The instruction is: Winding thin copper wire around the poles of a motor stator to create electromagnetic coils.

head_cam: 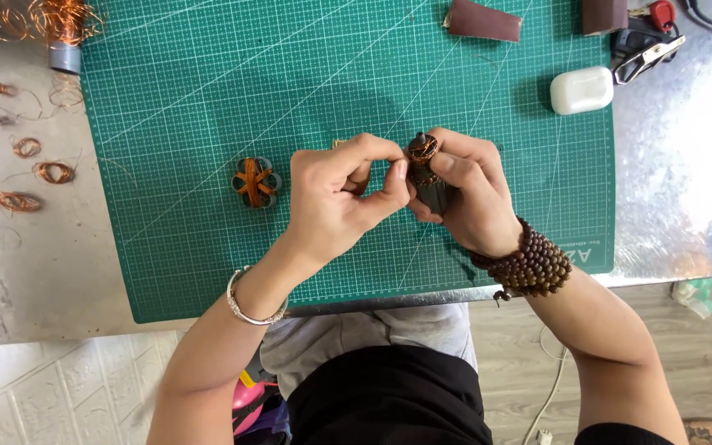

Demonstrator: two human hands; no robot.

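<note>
**A:** Nearest the lens is the person's lap, dark top over grey shorts, with both forearms reaching forward over the near edge of the counter (677, 165). What are the hands doing?

**B:** They meet above the green cutting mat (208, 74), raised off it. The right hand (467, 194), with a brown bead bracelet (529, 264) at the wrist, is closed round a small dark wound motor core (423, 152), thumb and fingers gripping its body. The left hand (339, 194), with a silver bangle (253, 309) at the wrist, has thumb and forefinger pinched together just beside the core's top. Whether they hold a wire I cannot tell; it is too fine to see.

**B:** The core's copper-wound end shows above the right thumb; the rest is buried in the palm.

**A:** And its long axis?

**B:** It runs away from the person, pointing across the mat and tilted slightly left. The left fingertips come at it from the left side, touching or nearly so.

**A:** Anything else close by?

**B:** A second core wrapped in copper (256, 182) lies on the mat just left of the left hand. Copper wire scraps (26, 148) sit well apart at the left edge, and a white case (581, 90) far right.
</note>
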